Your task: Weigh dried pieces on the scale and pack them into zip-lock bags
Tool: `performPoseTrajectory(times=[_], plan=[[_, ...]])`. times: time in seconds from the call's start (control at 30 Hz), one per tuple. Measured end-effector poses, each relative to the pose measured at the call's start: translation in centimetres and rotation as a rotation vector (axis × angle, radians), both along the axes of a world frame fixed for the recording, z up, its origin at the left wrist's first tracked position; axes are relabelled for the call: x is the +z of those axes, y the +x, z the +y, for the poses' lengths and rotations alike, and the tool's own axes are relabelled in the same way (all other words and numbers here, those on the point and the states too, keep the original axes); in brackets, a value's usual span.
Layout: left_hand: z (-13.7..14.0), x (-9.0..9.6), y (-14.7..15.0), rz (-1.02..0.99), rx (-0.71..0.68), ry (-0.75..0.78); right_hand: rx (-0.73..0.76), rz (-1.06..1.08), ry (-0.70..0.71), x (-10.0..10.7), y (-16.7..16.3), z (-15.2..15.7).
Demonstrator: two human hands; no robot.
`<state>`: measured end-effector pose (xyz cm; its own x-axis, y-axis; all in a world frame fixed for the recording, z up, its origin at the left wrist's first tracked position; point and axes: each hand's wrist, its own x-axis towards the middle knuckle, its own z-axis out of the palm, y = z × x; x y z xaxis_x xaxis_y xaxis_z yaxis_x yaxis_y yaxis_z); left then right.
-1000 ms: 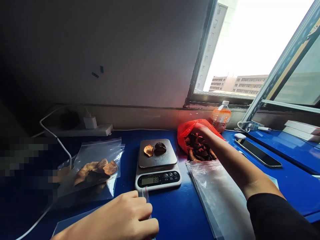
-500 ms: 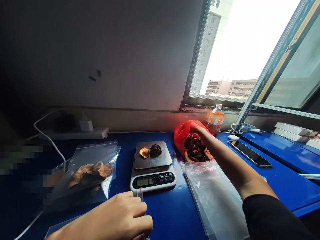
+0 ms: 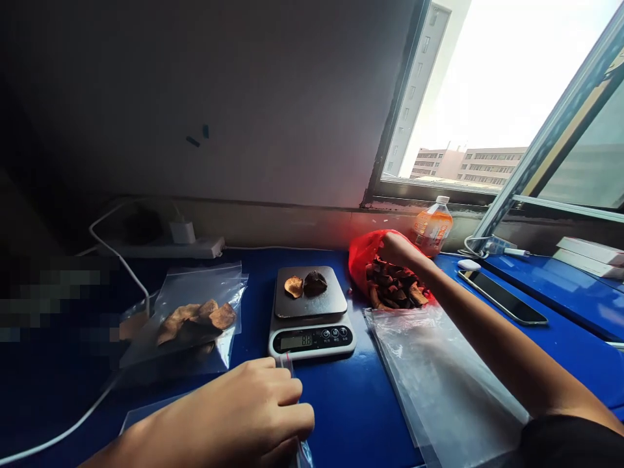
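Observation:
My left hand (image 3: pixel 266 396) is closed at the front, pinching a clear zip bag (image 3: pixel 305 455) whose edge with a red line pokes up past the knuckles. Inside a red plastic bag (image 3: pixel 358 257) is my right hand (image 3: pixel 390 246); the bag's side and the contents hide its fingers. Dark brown dried slices (image 3: pixel 390 286) fill that red bag. Between the hands stands a digital scale (image 3: pixel 312 351), its display seeming to read 8.8. On its metal plate rest a pale brown curled slice (image 3: pixel 293 286) and a darker curled piece (image 3: pixel 315 283), side by side.
Left of the scale lies a clear zip bag with slices (image 3: pixel 195 322). Flat clear bags (image 3: pixel 439 383) lie under my right forearm. Behind are an orange drink bottle (image 3: pixel 433 227) and a power strip (image 3: pixel 205 248). A phone (image 3: pixel 502 296) lies at right on the blue table.
The view has shifted, so the scene sits slightly farther right. My right hand stays in the red bag, and my left hand keeps its closed grip. The pieces on the scale have not moved.

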<state>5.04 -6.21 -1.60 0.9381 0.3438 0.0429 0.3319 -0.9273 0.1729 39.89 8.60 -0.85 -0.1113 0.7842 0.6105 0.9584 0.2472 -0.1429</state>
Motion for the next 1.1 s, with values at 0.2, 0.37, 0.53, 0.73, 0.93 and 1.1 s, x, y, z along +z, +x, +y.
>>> performPoseTrajectory(times=[0.2,0.37,0.53,0.73,0.93,1.1], plan=[[-0.1,0.4,0.3,0.011,-0.012,0.006,0.101,-0.07,-0.044,-0.2,-0.9,-3.3],[0.2,0.2,0.2,0.019,-0.04,0.004,0.219,0.081,0.01,-1.2,-5.5,-8.2],[0.4,0.1,0.2,0.03,-0.037,0.014,0.407,0.109,0.021,-2.5,-9.8,-9.4],[0.4,0.1,0.5,0.051,-0.054,0.061,0.437,-0.044,0.001,-3.2,-11.8,-8.9],[0.2,0.2,0.5,0.063,-0.044,0.06,0.349,-0.256,0.132,-3.6,-12.6,-8.5],[0.1,-0.2,0.3,0.03,-0.041,0.038,0.415,-0.155,0.208,-2.5,-11.7,-8.9]])
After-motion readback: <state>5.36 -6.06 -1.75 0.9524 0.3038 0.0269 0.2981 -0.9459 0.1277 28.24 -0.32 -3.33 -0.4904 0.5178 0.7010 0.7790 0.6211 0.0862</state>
